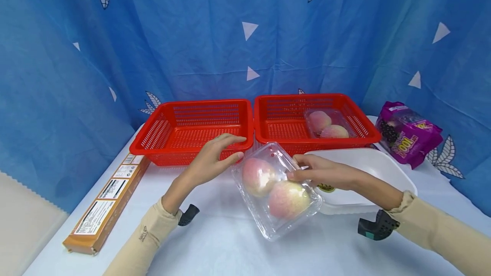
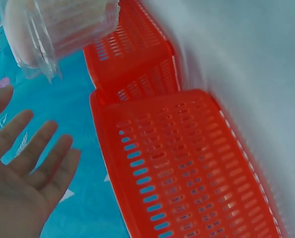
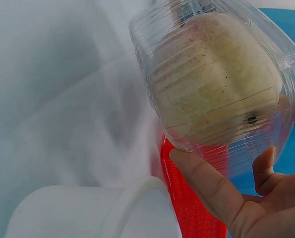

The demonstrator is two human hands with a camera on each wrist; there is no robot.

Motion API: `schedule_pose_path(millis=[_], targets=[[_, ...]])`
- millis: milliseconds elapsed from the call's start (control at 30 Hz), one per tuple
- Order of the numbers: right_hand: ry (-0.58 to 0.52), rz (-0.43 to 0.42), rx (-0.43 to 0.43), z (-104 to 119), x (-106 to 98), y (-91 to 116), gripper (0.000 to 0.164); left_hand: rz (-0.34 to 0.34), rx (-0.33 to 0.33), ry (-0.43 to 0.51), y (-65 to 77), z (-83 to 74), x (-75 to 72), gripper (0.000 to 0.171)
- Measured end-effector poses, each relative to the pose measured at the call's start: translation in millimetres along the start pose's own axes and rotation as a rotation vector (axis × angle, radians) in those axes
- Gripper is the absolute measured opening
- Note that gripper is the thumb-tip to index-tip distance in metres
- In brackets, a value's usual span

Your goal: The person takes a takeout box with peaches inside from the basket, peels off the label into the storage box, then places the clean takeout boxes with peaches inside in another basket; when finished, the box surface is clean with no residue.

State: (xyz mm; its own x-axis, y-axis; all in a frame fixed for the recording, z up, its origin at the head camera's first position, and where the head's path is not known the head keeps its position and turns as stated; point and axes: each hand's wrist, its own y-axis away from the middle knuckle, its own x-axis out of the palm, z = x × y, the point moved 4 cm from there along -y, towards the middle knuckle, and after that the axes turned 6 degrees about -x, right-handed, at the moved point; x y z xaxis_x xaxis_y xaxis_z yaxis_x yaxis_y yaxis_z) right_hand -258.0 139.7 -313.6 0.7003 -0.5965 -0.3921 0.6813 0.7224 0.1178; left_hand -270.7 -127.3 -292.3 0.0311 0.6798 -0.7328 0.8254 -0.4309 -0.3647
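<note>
My right hand (image 1: pixel 322 171) grips the right side of a clear plastic clamshell (image 1: pixel 245 197) that holds two pink-and-yellow peaches (image 1: pixel 288 200). The pack is tilted, held above the white table. In the right wrist view, the thumb and fingers (image 3: pixel 211 186) pinch the edge of the pack beside one peach (image 3: pixel 214 74). My left hand (image 1: pixel 215 156) hovers to the left of the pack with fingers spread and nothing in them. The left wrist view shows the same loose fingers (image 2: pixel 48 153) apart from the pack (image 2: pixel 63 29).
A red basket (image 1: pixel 192 162) stands at the back left. The right red basket (image 1: pixel 318 143) contains another two-peach pack (image 1: pixel 330 122). Beside my right arm lies a white tray (image 1: pixel 368 161). A purple fruit bag (image 1: pixel 410 135) sits far right, and a long orange-brown box (image 1: pixel 109 199) lies left.
</note>
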Motion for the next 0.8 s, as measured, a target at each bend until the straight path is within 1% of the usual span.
schedule_pose_path(millis=[133, 233, 367, 500, 633, 733, 800], targets=[[-0.015, -0.02, 0.02, -1.8, -1.1, 4.5, 0.043, -0.031, -0.034, -0.055, -9.9, 2.6, 1.4, 0.045], [-0.03, -0.032, 0.025, -2.4, -1.8, 8.7, 0.045, -0.037, -0.073, -0.091, -19.3, 6.1, 5.0, 0.051], [-0.046, -0.043, 0.022, -2.3, -3.1, 15.5, 0.046, -0.028, -0.145, -0.132, -34.2, 12.6, 12.0, 0.059], [-0.052, -0.062, 0.029, -3.3, -5.3, 22.1, 0.048, 0.006, -0.203, -0.18, -51.4, 20.0, 22.0, 0.065], [-0.039, -0.08, 0.031, -3.9, -8.7, 28.7, 0.052, 0.059, -0.222, -0.254, -66.8, 27.5, 34.7, 0.067], [-0.018, -0.09, 0.028, -4.2, -12.0, 34.2, 0.057, 0.102, -0.234, -0.313, -73.5, 32.7, 42.7, 0.068], [-0.011, -0.101, 0.031, -4.7, -14.4, 37.6, 0.06, 0.123, -0.247, -0.335, -75.7, 35.2, 45.8, 0.068]])
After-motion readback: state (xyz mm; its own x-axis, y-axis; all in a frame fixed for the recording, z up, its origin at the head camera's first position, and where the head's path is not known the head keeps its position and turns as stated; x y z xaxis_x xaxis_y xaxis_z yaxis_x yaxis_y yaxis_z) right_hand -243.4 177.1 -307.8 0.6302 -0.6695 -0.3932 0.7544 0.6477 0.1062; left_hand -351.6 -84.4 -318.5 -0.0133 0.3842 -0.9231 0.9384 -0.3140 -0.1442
